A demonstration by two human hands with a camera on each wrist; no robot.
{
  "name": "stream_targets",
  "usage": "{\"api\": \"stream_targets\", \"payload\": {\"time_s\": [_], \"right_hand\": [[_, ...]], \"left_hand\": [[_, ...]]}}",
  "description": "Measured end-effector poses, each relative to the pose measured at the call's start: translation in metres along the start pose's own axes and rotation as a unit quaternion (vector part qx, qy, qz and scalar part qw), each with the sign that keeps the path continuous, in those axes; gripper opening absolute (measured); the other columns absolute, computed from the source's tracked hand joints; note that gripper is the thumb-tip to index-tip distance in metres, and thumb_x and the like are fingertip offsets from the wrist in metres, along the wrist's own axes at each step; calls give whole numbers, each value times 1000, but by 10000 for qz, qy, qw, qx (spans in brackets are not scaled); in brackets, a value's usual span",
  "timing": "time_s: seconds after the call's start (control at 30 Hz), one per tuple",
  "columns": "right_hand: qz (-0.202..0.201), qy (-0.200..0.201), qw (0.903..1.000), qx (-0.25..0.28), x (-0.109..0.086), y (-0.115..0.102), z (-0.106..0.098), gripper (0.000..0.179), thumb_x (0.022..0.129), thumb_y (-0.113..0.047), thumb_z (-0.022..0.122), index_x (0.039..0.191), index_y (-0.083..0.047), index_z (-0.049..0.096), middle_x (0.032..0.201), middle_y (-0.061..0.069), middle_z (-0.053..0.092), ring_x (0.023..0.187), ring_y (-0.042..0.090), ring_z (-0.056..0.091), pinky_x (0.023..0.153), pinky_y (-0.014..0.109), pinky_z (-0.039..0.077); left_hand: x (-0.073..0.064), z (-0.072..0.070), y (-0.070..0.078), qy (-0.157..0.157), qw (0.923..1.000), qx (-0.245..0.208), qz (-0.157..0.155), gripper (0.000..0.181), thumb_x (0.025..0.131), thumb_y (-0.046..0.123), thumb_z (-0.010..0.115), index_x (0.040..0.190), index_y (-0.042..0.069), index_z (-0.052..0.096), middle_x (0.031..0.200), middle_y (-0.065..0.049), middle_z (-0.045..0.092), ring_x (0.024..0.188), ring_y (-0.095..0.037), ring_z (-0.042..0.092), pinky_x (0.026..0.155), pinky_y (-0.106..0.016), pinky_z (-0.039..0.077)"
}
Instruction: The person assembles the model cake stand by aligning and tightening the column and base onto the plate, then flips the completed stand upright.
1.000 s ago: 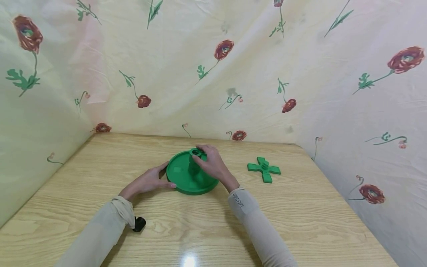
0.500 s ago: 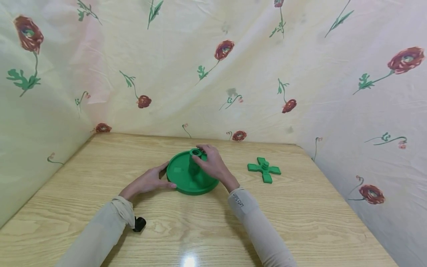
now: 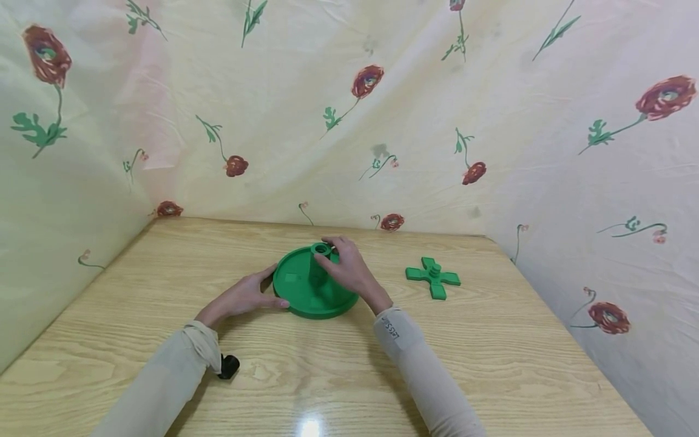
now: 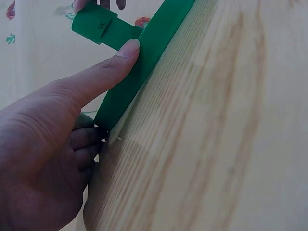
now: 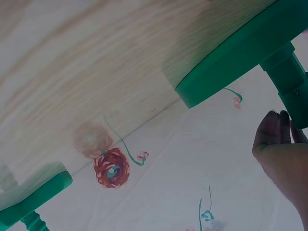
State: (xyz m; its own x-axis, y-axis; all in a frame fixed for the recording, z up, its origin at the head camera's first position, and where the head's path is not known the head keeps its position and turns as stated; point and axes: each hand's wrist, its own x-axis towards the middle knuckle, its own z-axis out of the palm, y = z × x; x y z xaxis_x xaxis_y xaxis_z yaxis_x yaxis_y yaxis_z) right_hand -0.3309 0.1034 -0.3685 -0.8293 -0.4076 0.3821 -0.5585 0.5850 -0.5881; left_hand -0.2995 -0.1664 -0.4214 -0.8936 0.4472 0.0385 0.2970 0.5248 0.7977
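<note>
A round, shallow green tray point(image 3: 317, 314) with a low rim lies on the table. From its middle rises an upright green post point(image 4: 94, 24) with a hollow top and raised digits on its side. My left hand point(image 3: 246, 296) grips the tray's left edge, thumb on the rim and fingers around the far side, as the left wrist view shows. With thumb and fingers, my right hand point(image 3: 352, 267) holds the post near its top and hides part of it. To the right lies a green four-armed cross piece point(image 3: 435, 279) with a threaded stub pointing up.
The wooden table point(image 3: 349, 376) ends at a flower-patterned cloth point(image 3: 306, 152) behind and on both sides. A small black object point(image 3: 229, 366) sits at the left sleeve's cuff.
</note>
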Motion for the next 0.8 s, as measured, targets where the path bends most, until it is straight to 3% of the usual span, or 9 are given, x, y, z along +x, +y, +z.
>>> {"api": "stream_targets", "payload": {"time_s": [0.17,0.43,0.8], "right_hand": [[-50,-28,10000,22,0,0,-1,48,104,-21,66,144,3,56,136,19,59,127,34,52,105,50,45],[75,61,10000,20,0,1,1,49,103,-25,69,142,2,58,131,19,60,115,33,57,98,48,50],[-150,-29,9999,80,1,2,0,47,103,-19,67,142,5,57,137,21,60,129,34,54,108,48,45]], "left_hand": [[0,0,0,3,10000,-11,-17,110,89,44,82,164,-3,16,164,-28,26,151,-44,26,116,-60,29],[0,0,0,14,10000,19,-4,110,89,45,82,164,-3,16,164,-28,26,151,-44,25,117,-60,29],[0,0,0,-1,10000,-41,-41,111,89,44,82,163,-4,15,164,-29,25,151,-44,23,117,-60,28]]}}
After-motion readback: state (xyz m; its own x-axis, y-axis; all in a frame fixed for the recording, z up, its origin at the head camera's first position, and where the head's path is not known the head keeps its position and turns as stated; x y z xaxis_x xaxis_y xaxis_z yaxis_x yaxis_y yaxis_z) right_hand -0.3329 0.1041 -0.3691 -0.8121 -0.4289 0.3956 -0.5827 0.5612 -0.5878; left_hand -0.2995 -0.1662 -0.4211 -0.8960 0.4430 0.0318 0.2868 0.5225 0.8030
